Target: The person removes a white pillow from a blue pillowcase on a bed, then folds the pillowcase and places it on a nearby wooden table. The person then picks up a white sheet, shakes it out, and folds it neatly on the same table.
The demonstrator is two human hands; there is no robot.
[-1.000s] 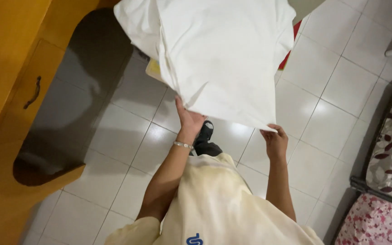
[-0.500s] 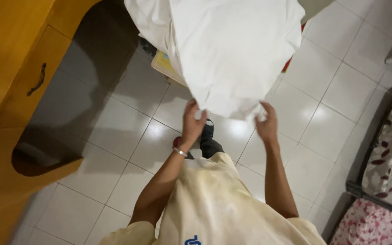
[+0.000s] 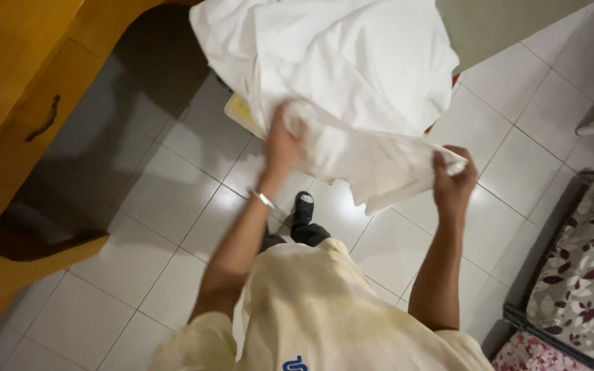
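**A:** What does the view from the head camera show?

**B:** A person stands on a white tiled floor (image 3: 194,206) and looks down at both arms. A large white cloth (image 3: 352,75) hangs in front of them, filling the far middle of the view.

**A:** Where are the hands?

**B:** The left hand (image 3: 282,145) is raised into the cloth, fingers curled and gripping a bunched fold. It is motion-blurred. The right hand (image 3: 454,180) is lower and to the right, fingers closed tight on a twisted corner of the cloth. A stretch of fabric runs taut between the two hands.

**A:** What has changed from a moment ago?

**B:** Half a second earlier the hands sat close together under the bottom edge. Now they are well apart, the left higher, the right swung out. The lower edge, which hung flat a second ago, is gathered into a rope-like band, so the cloth looks partway through a fold.

**A:** Anything else around?

**B:** A wooden cabinet (image 3: 15,103) stands at the left. A floral-patterned mattress (image 3: 586,275) lies at the near right.
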